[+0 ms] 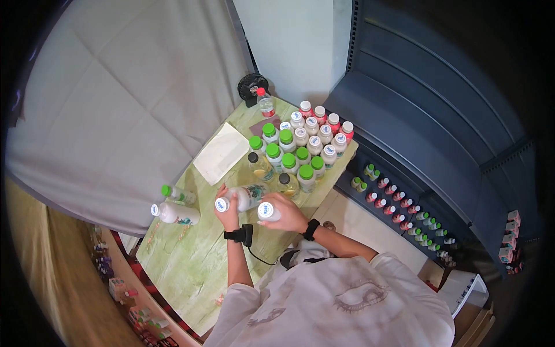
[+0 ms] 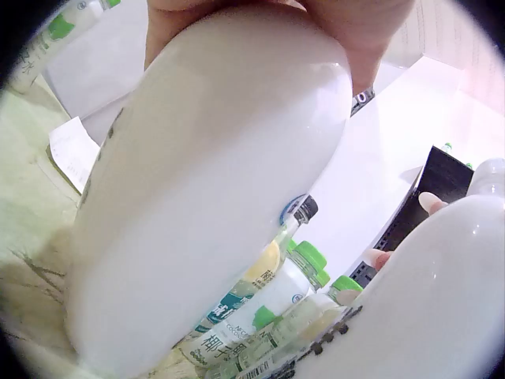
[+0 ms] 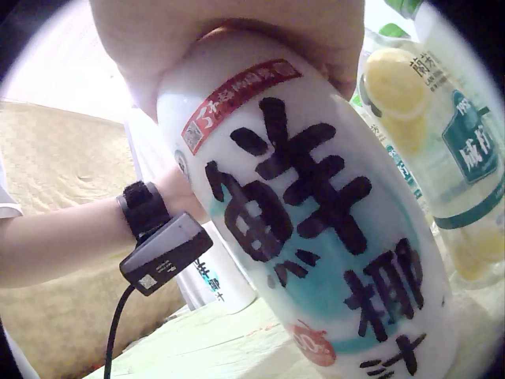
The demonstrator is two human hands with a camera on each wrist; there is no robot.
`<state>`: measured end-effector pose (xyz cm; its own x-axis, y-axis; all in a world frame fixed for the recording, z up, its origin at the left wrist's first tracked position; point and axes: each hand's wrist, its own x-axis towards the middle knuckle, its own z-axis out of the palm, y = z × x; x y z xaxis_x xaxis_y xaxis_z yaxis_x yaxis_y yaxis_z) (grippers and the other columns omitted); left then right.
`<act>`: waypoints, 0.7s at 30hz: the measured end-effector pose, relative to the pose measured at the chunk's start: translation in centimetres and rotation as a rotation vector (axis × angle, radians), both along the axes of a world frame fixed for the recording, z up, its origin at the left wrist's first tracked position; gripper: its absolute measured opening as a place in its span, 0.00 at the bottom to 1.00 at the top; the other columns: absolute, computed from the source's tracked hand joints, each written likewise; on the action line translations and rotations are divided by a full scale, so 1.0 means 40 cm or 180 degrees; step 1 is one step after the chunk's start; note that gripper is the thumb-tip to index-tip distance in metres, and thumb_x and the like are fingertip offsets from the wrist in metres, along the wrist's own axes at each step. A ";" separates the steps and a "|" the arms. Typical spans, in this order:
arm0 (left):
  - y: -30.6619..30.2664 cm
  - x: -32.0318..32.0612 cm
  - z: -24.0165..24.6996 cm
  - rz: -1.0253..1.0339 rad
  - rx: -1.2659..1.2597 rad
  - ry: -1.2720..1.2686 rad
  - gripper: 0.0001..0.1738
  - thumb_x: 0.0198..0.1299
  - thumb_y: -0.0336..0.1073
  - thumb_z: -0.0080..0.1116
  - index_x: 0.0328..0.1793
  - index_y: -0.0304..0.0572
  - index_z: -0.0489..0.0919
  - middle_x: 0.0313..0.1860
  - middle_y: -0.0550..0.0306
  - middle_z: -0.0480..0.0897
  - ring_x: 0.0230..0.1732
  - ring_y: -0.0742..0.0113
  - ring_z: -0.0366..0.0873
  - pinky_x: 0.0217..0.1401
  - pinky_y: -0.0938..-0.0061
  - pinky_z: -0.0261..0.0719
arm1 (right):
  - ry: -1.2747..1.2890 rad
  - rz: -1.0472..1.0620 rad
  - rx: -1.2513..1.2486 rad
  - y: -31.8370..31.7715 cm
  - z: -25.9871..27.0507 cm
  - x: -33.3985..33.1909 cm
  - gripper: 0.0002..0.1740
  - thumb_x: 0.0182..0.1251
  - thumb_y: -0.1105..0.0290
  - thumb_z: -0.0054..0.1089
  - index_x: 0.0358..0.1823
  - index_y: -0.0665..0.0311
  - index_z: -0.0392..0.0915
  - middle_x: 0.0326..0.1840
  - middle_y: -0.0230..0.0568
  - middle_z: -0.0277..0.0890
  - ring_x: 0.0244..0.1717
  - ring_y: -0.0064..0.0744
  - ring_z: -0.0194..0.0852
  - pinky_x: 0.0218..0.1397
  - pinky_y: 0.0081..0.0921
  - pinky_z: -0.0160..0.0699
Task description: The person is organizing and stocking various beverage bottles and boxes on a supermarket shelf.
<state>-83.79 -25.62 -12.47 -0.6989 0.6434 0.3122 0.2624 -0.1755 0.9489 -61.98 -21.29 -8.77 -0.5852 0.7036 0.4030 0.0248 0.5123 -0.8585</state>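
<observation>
My left hand [image 1: 229, 209] grips a large white bottle [image 1: 248, 196] [image 2: 213, 189] near its white cap, the bottle tilted over the table. In my right hand [image 1: 290, 214] [image 3: 237, 39] is a second white bottle [image 1: 269, 213] [image 3: 308, 213], held around its upper part just below the cap. Large black characters and a red strip mark its label in the right wrist view. The two bottles are side by side. To the left, another white bottle [image 1: 176, 213] and a smaller green-capped bottle [image 1: 182, 195] lie on the table [image 1: 202, 266].
Several green-capped bottles [image 1: 289, 163], white-capped bottles [image 1: 315, 144] and red bottles [image 1: 333, 122] crowd the table's far right. Dark-capped drink bottles [image 1: 287, 184] stand close beyond my hands. A pale sheet [image 1: 221, 153], a small black fan [image 1: 252, 88] and dark shelving [image 1: 404, 121] are farther off.
</observation>
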 end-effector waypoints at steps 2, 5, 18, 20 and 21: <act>0.011 0.006 0.012 0.0023 -0.0103 -0.0052 0.17 0.54 0.27 0.69 0.50 0.34 0.82 0.54 0.47 0.84 0.57 0.60 0.80 0.65 0.66 0.73 | -0.0022 0.0017 0.0009 0.003 -0.005 0.002 0.31 0.48 0.59 0.79 0.54 0.62 0.78 0.55 0.43 0.74 0.60 0.47 0.73 0.63 0.39 0.72; 0.024 0.005 0.018 0.0075 -0.0325 -0.0064 0.16 0.54 0.27 0.69 0.49 0.33 0.82 0.52 0.47 0.84 0.55 0.61 0.81 0.64 0.66 0.74 | -0.0034 0.0062 -0.0011 0.005 -0.008 0.002 0.32 0.49 0.59 0.78 0.55 0.62 0.77 0.56 0.44 0.74 0.59 0.46 0.73 0.62 0.37 0.73; 0.102 -0.032 0.014 0.0174 -0.0459 0.0176 0.14 0.58 0.32 0.69 0.48 0.31 0.83 0.41 0.54 0.86 0.41 0.70 0.82 0.48 0.74 0.80 | -0.0090 -0.0022 0.0022 0.009 -0.007 -0.004 0.31 0.48 0.57 0.78 0.53 0.61 0.79 0.54 0.43 0.74 0.56 0.46 0.75 0.61 0.38 0.74; 0.115 -0.027 0.027 0.0152 -0.0488 0.0308 0.14 0.57 0.32 0.70 0.47 0.32 0.84 0.40 0.55 0.86 0.40 0.71 0.82 0.47 0.74 0.80 | -0.0112 -0.0014 0.0006 0.009 -0.004 -0.003 0.32 0.48 0.55 0.78 0.54 0.60 0.79 0.54 0.43 0.74 0.57 0.45 0.75 0.61 0.38 0.73; 0.121 -0.025 0.032 0.0127 -0.0495 0.0390 0.14 0.57 0.33 0.70 0.46 0.32 0.84 0.40 0.55 0.86 0.40 0.71 0.82 0.46 0.75 0.80 | -0.0136 0.0002 -0.0026 0.009 -0.004 -0.002 0.33 0.48 0.54 0.77 0.55 0.60 0.79 0.54 0.43 0.74 0.58 0.45 0.74 0.62 0.39 0.73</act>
